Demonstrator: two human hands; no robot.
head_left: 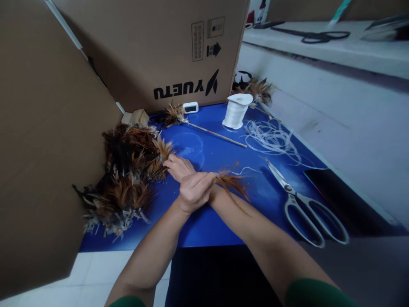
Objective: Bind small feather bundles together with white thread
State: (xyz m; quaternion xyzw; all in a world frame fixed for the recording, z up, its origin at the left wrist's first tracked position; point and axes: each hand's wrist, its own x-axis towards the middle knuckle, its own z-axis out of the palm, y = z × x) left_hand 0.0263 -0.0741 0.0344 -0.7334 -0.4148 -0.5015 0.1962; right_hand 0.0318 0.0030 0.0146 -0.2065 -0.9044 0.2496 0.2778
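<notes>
My arms cross over the blue tabletop. My left hand [197, 191] is closed round a small bunch of brown feathers [232, 181], whose tips stick out to the right above my right forearm. Anything else inside that fist is hidden. Reaching left beneath it, my right hand [180, 167] has its fingers pinched at the edge of the feather pile [129, 157], on some tan feathers [163, 150]. The pile is brown and black with pale quill ends. A thin white string [246, 169] lies near the bunch.
Large scissors [295, 196] lie at right beside a dark flat object [345, 192]. Behind are a white spool [236, 111], tangled white strands [271, 138] and a feather-tipped stick [217, 134]. Cardboard boxes [143, 47] wall the left and back. Dark scissors [315, 36] rest on a ledge.
</notes>
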